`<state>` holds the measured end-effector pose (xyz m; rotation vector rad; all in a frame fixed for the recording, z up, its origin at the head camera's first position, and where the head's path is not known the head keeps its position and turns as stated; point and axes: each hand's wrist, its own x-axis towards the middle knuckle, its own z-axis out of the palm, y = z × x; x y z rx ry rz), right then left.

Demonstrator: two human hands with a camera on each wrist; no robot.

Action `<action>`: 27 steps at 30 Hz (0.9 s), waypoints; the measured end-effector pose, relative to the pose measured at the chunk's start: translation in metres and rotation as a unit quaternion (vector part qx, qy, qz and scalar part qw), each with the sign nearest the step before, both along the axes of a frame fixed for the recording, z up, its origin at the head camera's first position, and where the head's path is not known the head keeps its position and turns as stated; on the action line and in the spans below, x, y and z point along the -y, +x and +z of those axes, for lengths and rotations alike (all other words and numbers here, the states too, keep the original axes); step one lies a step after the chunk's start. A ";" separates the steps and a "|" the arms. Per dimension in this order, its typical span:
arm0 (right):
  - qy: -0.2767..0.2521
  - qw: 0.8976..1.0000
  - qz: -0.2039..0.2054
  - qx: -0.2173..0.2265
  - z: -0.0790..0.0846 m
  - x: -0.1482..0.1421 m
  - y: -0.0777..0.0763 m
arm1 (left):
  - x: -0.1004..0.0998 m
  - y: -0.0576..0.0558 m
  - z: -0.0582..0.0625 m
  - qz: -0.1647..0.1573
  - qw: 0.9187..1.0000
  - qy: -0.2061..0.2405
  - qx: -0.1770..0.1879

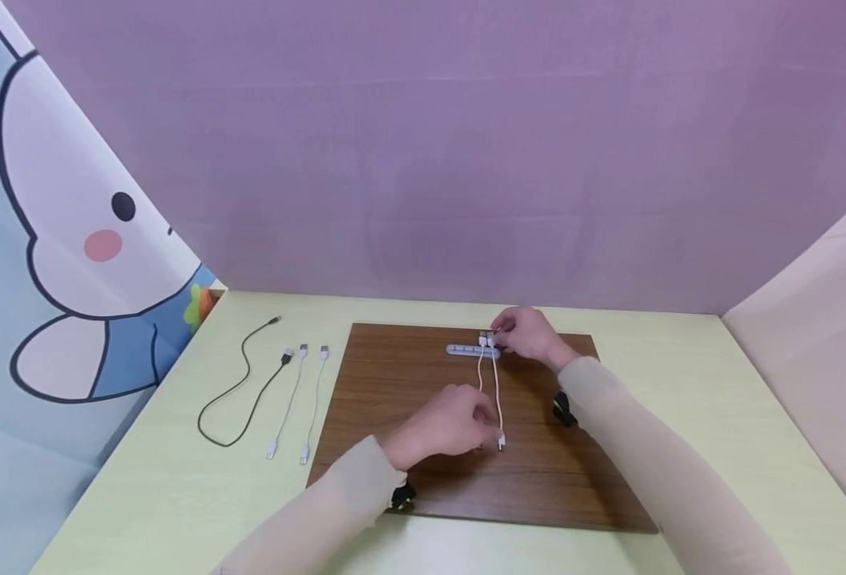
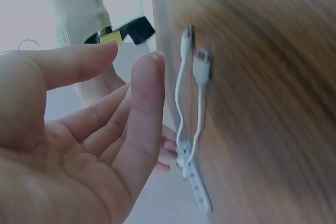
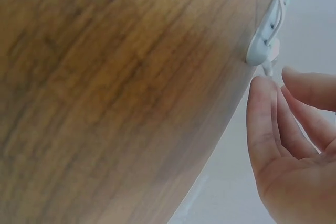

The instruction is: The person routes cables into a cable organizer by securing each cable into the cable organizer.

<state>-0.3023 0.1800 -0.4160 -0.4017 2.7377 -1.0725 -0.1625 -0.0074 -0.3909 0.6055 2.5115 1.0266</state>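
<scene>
Two white USB cables run side by side down the brown wooden board (image 1: 394, 383), their upper ends seated in a pale blue cable clip strip (image 1: 460, 350). The right hand (image 1: 526, 334) is at the strip's right end, fingertips close by the nearer cable's USB plug (image 1: 490, 339). In the right wrist view its thumb and fingers stand apart just below the clip strip (image 3: 257, 51). Above the lower plugs hovers the left hand (image 1: 451, 419), with nothing between its relaxed fingers. The left wrist view shows the two lower plugs, one broader (image 2: 202, 69) and one slimmer (image 2: 185, 45), lying on the board.
Left of the board, a black cable (image 1: 246, 375) lies in a loop on the pale yellow table (image 1: 178, 495). Next to it are two more white cables, one (image 1: 289, 403) beside the other (image 1: 315, 407). A purple cloth (image 1: 466, 160) hangs behind the table.
</scene>
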 end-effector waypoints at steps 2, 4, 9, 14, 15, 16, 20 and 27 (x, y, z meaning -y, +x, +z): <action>-0.003 1.000 -0.003 0.003 0.001 0.001 0.002 | 0.005 -0.003 0.000 0.007 1.000 -0.001 -0.008; -0.004 1.000 0.001 -0.001 0.002 0.002 0.004 | 0.010 -0.006 -0.001 0.018 1.000 0.001 -0.017; 0.004 1.000 0.012 -0.025 0.004 0.007 0.011 | 0.025 -0.016 -0.001 0.039 0.998 0.005 -0.042; 0.019 0.999 0.029 -0.037 0.006 0.012 0.018 | 0.044 -0.026 0.004 0.047 0.997 -0.007 -0.066; 0.019 0.998 0.034 -0.039 0.007 0.014 0.020 | 0.048 -0.028 0.004 0.051 0.996 -0.009 -0.070; 0.018 0.998 0.040 -0.040 0.008 0.015 0.022 | 0.052 -0.030 0.004 0.056 0.995 -0.012 -0.076; 0.019 0.997 0.054 -0.046 0.012 0.022 0.028 | 0.067 -0.036 0.003 0.088 0.989 -0.030 -0.115; 0.052 0.993 0.087 -0.062 0.012 0.035 0.040 | 0.092 -0.047 -0.005 0.154 0.973 -0.051 -0.167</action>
